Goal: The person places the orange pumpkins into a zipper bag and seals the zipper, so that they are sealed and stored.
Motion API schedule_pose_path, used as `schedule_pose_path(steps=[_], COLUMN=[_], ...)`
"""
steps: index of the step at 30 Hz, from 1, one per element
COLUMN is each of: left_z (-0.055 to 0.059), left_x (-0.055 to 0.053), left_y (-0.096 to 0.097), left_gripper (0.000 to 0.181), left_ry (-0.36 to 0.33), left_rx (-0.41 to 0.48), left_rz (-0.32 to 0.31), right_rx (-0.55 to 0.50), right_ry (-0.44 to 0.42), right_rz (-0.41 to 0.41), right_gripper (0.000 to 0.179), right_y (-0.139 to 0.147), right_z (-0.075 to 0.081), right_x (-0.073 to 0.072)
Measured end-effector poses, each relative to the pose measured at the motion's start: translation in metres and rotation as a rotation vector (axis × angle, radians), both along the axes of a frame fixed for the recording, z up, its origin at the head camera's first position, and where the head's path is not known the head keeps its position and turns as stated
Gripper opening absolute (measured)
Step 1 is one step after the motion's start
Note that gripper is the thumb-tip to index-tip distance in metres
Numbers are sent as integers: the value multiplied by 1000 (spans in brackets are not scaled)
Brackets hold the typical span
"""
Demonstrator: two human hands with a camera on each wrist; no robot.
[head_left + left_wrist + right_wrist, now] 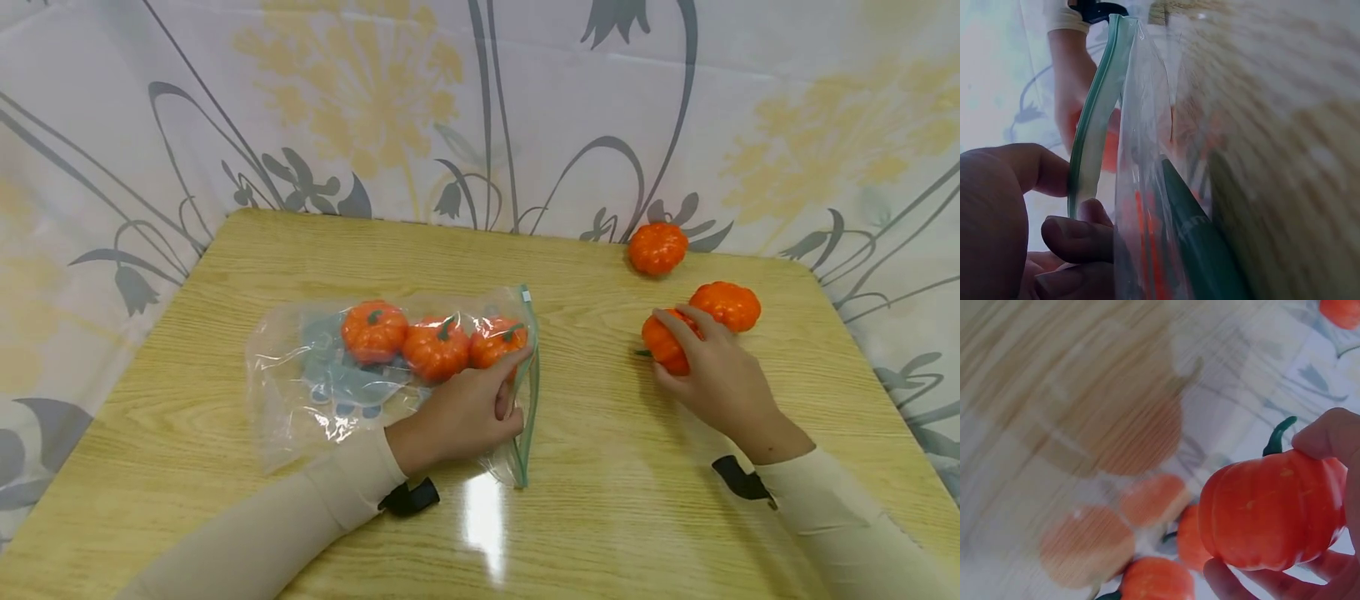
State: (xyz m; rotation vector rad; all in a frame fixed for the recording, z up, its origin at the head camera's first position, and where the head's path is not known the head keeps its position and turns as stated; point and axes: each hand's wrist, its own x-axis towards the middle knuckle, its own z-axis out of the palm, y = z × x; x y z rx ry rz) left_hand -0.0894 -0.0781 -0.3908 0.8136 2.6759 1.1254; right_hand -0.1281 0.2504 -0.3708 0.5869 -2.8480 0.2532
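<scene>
A clear zip bag (285,417) with a green zip edge lies on its side, mouth to the right. Three small orange pumpkins with green stems lie inside: a left one (375,332), a middle one (437,350) and a right one (495,340). My left hand (468,412) holds the bag's mouth by the green zip edge (1088,119), fingers on either side of it. To the right, my right hand (712,371) grips another pumpkin (1266,512) from above, its stem pointing left in the head view. In the right wrist view it looks raised off the table.
Close behind the right hand sits a loose pumpkin (725,306). Another pumpkin (657,248) stands at the back edge of the glossy wooden table (585,517). A flowered curtain (525,108) hangs behind the table.
</scene>
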Motion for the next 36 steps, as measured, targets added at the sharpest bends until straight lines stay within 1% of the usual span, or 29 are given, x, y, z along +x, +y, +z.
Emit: schedule_pose_path(steps=[4, 10, 15, 18, 21, 24, 27, 32, 34, 36], left_z=[1, 2, 1, 0, 0, 1, 1, 2, 1, 1], left_x=[2, 4, 3, 3, 3, 3, 2, 2, 3, 3], left_y=[0, 0, 1, 1, 1, 1, 1, 1, 1, 1], left_gripper=[76, 77, 77, 78, 79, 77, 76, 76, 75, 74], left_ry=[-9, -39, -47, -62, -76, -87, -96, -110, -111, -113], left_rx=[-29, 16, 41, 56, 74, 94, 107, 116, 117, 119], left_rz=[-11, -29, -22, -17, -15, -16, -16, -16, -17, -17], right_rx=[-57, -153, -192, -222, -296, -399, -522, -743, -805, -843], right_ry=[15, -5, -30, -62, -124, -217, -337, -574, -642, -684], right_rz=[19, 53, 86, 106, 128, 145, 153, 167, 184, 203], right_gripper=[66, 67, 66, 66, 65, 64, 64, 59, 57, 55], right_y=[-10, -26, -40, -47, -54, -60, -66, -72, -74, -76], right_z=[-1, -4, -6, -7, -8, -8, -7, -6, -7, -8], right_x=[2, 8, 12, 16, 20, 25, 28, 32, 33, 34])
